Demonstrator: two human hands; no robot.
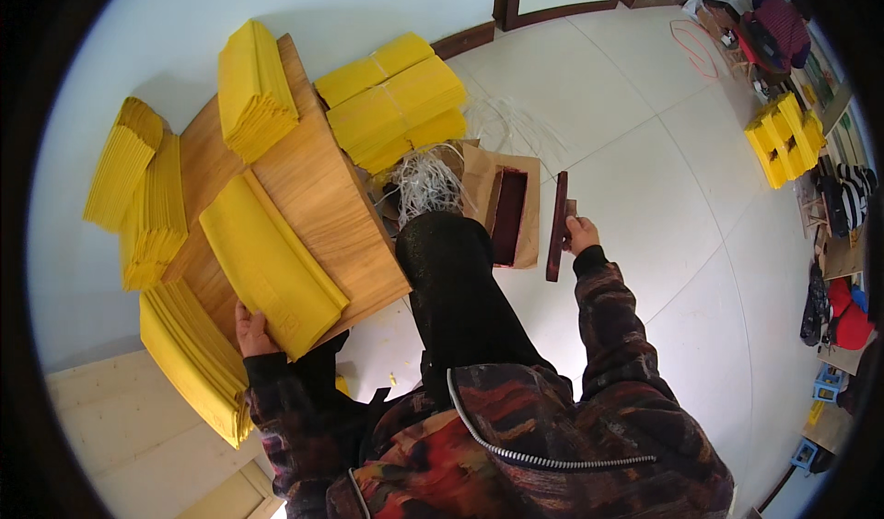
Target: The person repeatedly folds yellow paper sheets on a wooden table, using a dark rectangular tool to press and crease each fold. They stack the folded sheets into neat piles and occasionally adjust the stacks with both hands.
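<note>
My left hand (255,330) is at the near edge of a folded yellow paper stack (272,261), its fingers gripping the corner. The stack lies slantwise on a wooden tabletop (318,183). Off to the right, my right hand (581,234) holds a long dark red wooden bar (558,229) by a short block on its side. The bar is upright in the picture, apart from the paper. Beside it stands a cardboard box (525,233) with a narrow dark red tray (508,215) in its top.
More yellow paper stacks stand around the table: one at its far edge (256,91), others at the left (152,197) and near left (193,362). Tied yellow bundles (396,100) lie behind it. A tangle of clear strips (428,186) sits by my knee. Stools and clutter line the right side.
</note>
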